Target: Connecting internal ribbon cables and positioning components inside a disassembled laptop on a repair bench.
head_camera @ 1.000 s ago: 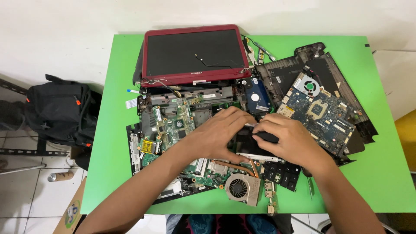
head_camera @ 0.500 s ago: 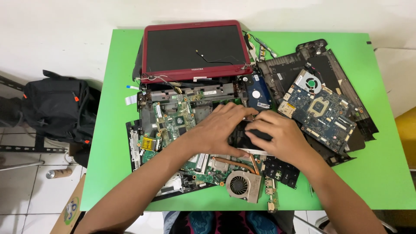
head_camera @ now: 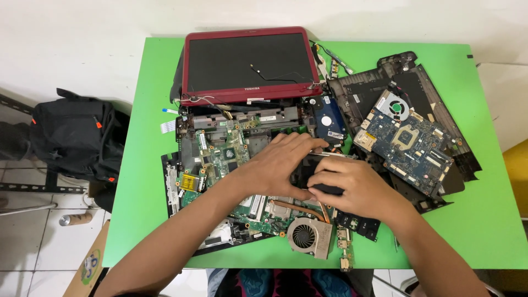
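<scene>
Seen from the head camera, both hands meet over a small black part lying on the green circuit board in the middle of the green bench. The left hand curls over the part's left end, fingers pressed onto it; the right hand pinches its right edge. Just behind the board lies a red laptop lid; right of it, a blue board with a fan; in front, a copper-piped cooling fan. The hands hide most of the part, so its kind is unclear. A black backpack sits on the floor left of the bench.
</scene>
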